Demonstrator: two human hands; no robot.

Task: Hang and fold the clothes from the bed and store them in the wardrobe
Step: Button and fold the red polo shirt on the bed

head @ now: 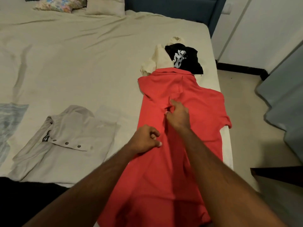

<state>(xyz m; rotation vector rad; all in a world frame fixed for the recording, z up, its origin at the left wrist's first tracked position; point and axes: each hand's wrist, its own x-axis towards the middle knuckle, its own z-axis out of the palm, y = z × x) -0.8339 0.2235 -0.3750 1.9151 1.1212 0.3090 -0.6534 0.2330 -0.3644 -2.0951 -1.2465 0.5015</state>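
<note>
Head view, item: red shirt (185, 89), flat on the bed (82, 63) at 12 o'clock, collar far. My left hand (144, 141) pinches the front placket; my right hand (177, 114), just beyond at 1 o'clock, curls into the same seam. Advice: likely buttoning, so align both edges and keep the cloth taut before folding.

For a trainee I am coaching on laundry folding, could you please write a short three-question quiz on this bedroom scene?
1. True or false: the red collared shirt lies spread on the bed.
2. Which hand pinches the red fabric with curled fingers? A the left hand; B neither.
3. Fill in: the black printed garment rests partly on a ____ garment.

Key: 1 true; 2 A; 3 cream.
</note>
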